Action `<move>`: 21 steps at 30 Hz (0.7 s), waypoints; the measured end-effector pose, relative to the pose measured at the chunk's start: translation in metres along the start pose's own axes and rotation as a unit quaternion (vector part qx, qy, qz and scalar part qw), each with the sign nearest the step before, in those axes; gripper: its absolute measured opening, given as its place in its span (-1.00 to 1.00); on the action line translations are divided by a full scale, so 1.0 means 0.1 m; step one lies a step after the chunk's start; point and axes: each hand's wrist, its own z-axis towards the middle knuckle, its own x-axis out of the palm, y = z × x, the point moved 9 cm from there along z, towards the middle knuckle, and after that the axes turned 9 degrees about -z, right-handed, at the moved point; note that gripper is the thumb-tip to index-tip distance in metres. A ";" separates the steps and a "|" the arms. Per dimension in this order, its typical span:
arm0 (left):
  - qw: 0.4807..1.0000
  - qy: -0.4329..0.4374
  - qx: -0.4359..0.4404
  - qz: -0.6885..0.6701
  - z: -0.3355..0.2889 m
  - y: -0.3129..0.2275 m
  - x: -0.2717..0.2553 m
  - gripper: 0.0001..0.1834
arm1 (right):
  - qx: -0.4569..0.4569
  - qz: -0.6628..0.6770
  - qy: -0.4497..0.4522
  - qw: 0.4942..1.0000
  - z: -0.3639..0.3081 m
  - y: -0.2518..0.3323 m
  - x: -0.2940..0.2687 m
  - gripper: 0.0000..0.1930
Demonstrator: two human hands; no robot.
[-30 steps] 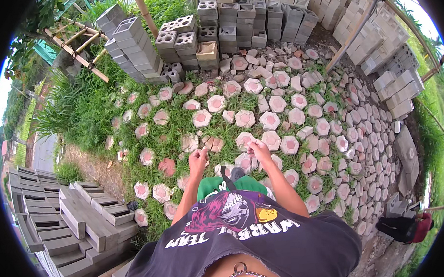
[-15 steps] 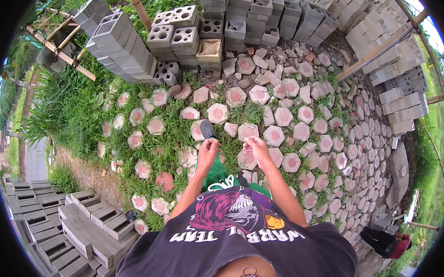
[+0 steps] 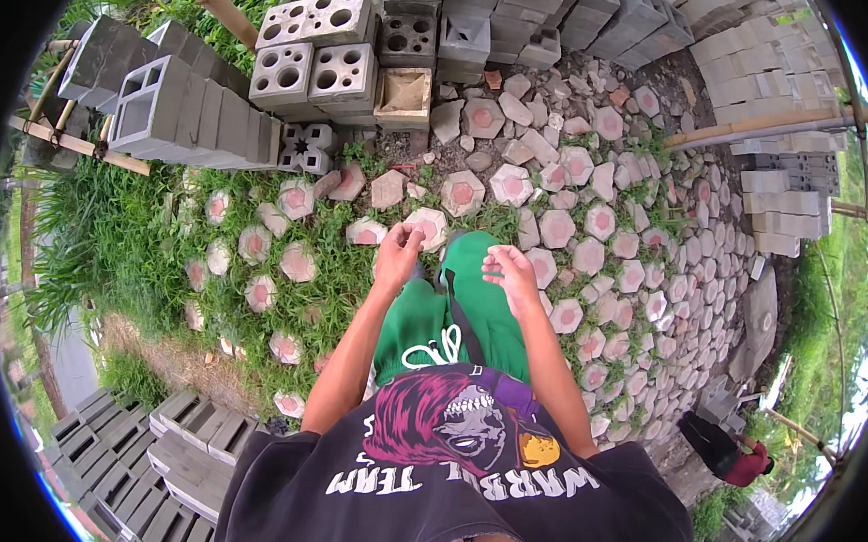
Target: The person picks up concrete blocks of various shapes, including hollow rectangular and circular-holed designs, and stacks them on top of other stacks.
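My left hand (image 3: 398, 258) is in front of me above the green trousers (image 3: 478, 288), its fingers curled and the tips pressed together. Level with it, to the right, my right hand (image 3: 512, 273) is bent inward with its fingers curled in too. Whatever either hand may hold is hidden or too small to make out. A gap separates the two hands. Beneath them lie hexagonal paving stones (image 3: 463, 193) with pinkish centres, set among grass (image 3: 333, 285). My right knee is raised between the hands.
Grey hollow blocks (image 3: 190, 112) stand stacked at the far left, beside blocks with round holes (image 3: 326, 70). More block stacks (image 3: 765, 82) line the far right, with a bamboo pole (image 3: 728, 134) before them. Blocks (image 3: 123, 478) lie at near left. Another person (image 3: 728, 452) is at the lower right.
My right knee has come up into view. The block stacks ahead appear nearer. My hands have moved slightly farther apart, both with fingers still curled.
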 end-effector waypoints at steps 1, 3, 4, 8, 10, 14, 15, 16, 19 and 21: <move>1.000 0.005 -0.019 0.019 0.14 0.00 -0.04 -0.70 | 0.016 -0.004 0.009 1.000 0.16 0.08 0.07 -0.79; 0.998 0.022 -0.047 0.038 0.42 0.00 0.02 -0.69 | 0.016 0.008 -0.003 1.000 0.43 0.19 0.02 -0.78; 0.998 0.010 -0.051 0.028 0.54 -0.06 0.03 -0.69 | 0.025 0.009 -0.008 1.000 0.58 0.25 0.01 -0.78; 0.995 -0.019 -0.093 0.026 1.18 -0.04 -0.03 -0.70 | 0.067 0.002 -0.003 0.998 1.37 0.62 0.07 -0.80; 0.991 -0.050 -0.121 0.009 1.54 0.07 -0.08 -0.63 | 0.080 -0.017 0.008 0.997 1.88 0.86 0.07 -0.80; 0.979 -0.102 -0.177 -0.001 2.27 -0.17 -0.05 -0.58 | 0.104 -0.089 0.022 0.990 2.84 1.29 0.02 -0.78; 0.977 -0.103 -0.185 -0.001 2.43 -0.20 -0.02 -0.58 | 0.104 -0.112 0.030 0.988 3.08 1.43 0.03 -0.78; 0.973 -0.108 -0.203 0.002 2.57 -0.21 0.00 -0.58 | 0.110 -0.132 0.029 0.985 3.27 1.52 0.00 -0.76; 0.970 -0.118 -0.214 -0.009 3.20 -0.33 0.09 -0.57 | 0.116 -0.173 0.034 0.977 3.93 1.80 0.02 -0.74; 0.970 -0.149 -0.194 -0.005 3.73 -0.45 0.10 -0.59 | 0.109 -0.180 0.040 0.977 4.40 2.00 0.09 -0.72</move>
